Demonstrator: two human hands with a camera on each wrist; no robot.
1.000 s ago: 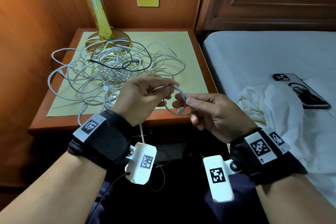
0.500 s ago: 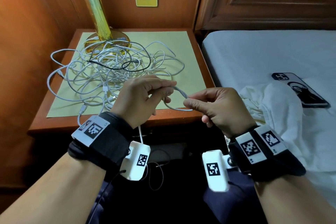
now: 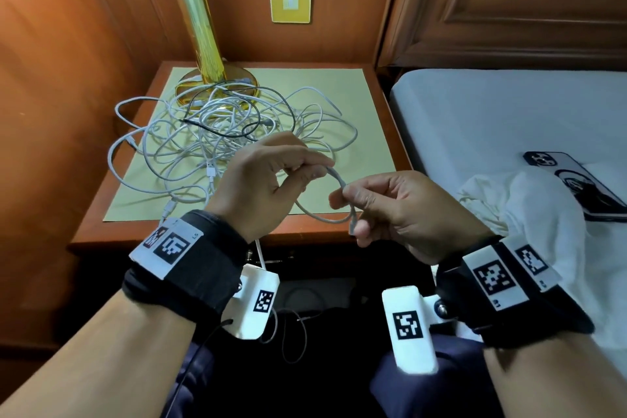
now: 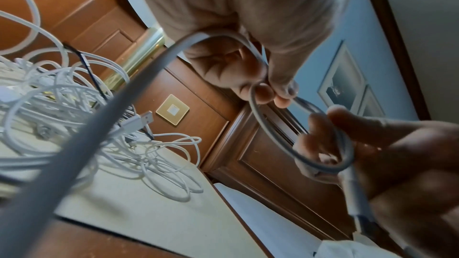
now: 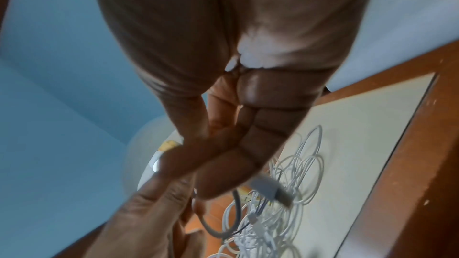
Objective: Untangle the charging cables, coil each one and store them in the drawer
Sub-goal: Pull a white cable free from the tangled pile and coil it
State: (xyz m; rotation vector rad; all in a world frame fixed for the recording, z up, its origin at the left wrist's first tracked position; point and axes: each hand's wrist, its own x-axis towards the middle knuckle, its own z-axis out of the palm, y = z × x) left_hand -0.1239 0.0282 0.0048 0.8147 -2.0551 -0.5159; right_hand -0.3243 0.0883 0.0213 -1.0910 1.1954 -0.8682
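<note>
A tangle of white cables (image 3: pixel 217 136) with one thin black cable (image 3: pixel 237 105) lies on the nightstand (image 3: pixel 383 132). In front of it both hands hold one white cable (image 3: pixel 334 219) bent into a small loop. My left hand (image 3: pixel 271 180) pinches the loop's top between thumb and fingers. My right hand (image 3: pixel 400 210) pinches the loop's right side, with the plug end (image 3: pixel 353 227) hanging under its fingers. The left wrist view shows the loop (image 4: pixel 270 134) between the fingers of both hands. In the right wrist view the grey plug (image 5: pixel 270 189) sticks out past my fingertips. No drawer shows.
A brass lamp (image 3: pixel 200 27) stands at the back of the nightstand, partly under the cables. A bed (image 3: pixel 509 119) lies to the right, with a phone (image 3: pixel 576 183) and a white cloth (image 3: pixel 529 214) on it. Wood panelling closes the left and back.
The loop between my hands has been turned and reshaped. My right hand has shifted its pinch along the cable, and the plug end now hangs below its fingers.
</note>
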